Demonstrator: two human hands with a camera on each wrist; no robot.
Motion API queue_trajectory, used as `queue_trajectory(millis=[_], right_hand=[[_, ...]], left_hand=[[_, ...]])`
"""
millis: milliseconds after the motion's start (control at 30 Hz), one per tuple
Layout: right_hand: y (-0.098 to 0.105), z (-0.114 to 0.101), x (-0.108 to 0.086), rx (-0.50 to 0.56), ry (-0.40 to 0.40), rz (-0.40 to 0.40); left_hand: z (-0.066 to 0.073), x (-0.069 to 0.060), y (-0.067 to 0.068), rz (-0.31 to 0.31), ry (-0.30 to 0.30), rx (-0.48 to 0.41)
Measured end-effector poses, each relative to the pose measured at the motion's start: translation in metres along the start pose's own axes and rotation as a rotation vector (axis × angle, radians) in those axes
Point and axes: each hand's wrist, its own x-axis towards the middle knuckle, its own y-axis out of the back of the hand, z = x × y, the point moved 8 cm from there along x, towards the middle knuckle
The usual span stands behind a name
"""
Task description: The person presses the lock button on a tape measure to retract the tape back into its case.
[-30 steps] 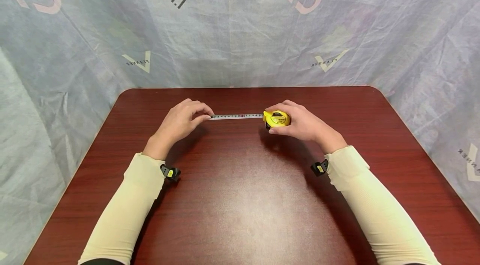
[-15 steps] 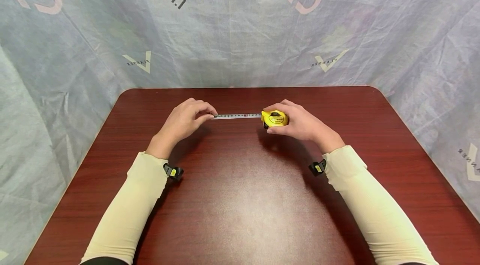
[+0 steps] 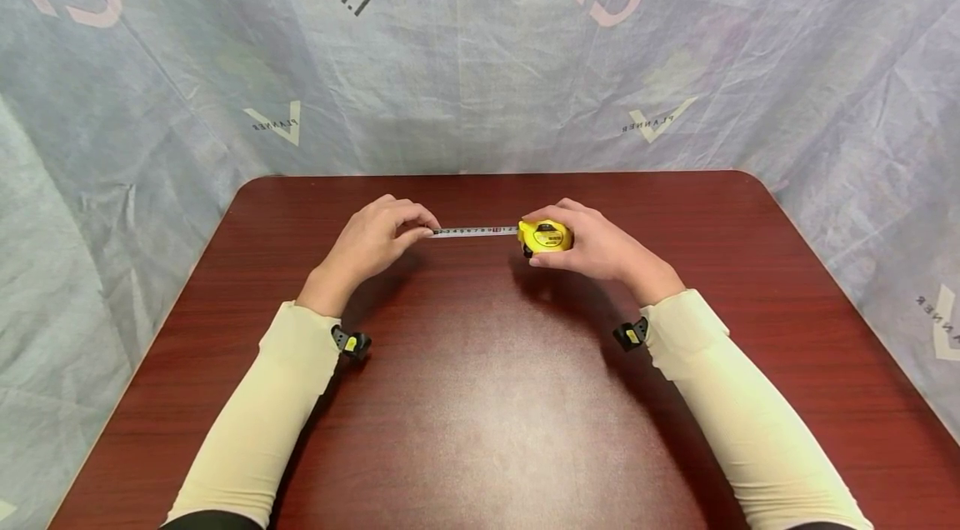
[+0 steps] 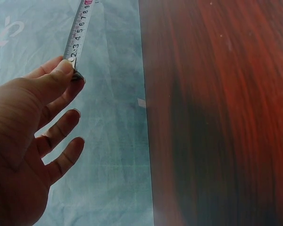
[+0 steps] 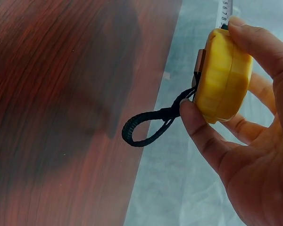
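A yellow tape measure (image 3: 547, 237) is held above the table by my right hand (image 3: 592, 242), thumb and fingers around its case. From its mouth a short length of white blade (image 3: 476, 232) with black numbers runs left to my left hand (image 3: 371, 238). Thumb and index finger of that hand pinch the blade's end hook (image 4: 77, 75), as the left wrist view shows; the other fingers stay apart from it. In the right wrist view a black wrist strap (image 5: 146, 127) loops from the bottom of the yellow case. The blade looks taut between both hands.
Beneath the hands lies a reddish-brown wooden table (image 3: 465, 363) with rounded far corners. A pale grey printed cloth (image 3: 465, 55) hangs behind it and along both sides. Each wrist wears a small black camera on a strap over a cream sleeve (image 3: 255, 413).
Both hands have drawn slightly nearer each other, the left moving right and the right moving left. Less of the blade shows between them, and both grips are kept.
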Motion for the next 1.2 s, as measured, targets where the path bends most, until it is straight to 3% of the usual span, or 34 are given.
queue_trajectory(millis=[1200], right_hand=[[-0.007,-0.009,0.010,-0.023,0.005,0.014]], left_hand=[[0.013,0.010,-0.008,0.004,-0.046,0.013]])
